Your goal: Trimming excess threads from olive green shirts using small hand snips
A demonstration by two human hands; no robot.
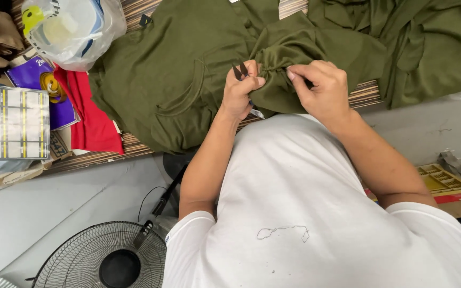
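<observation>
Olive-green knit fabric covers most of the striped tabletop: the olive-green garment lies rumpled across the middle, matte and soft, with a curved stitched seam showing on its front and a gathered, puckered edge pulled toward the person. More of the same green cloth is heaped at the right. Below the tabletop edge, a black floor fan stands on the grey floor. At the upper left sits a clear plastic bag, beside a folded red cloth and a grey printed box. The right hand is closed on the bunched edge of the garment, fingers pinching a fold against the thumb. The left hand is closed around small thread snips, whose dark pointed blades stick up above the fingers, just beside the gathered fabric; the two hands sit near each other over the tabletop's near edge.
</observation>
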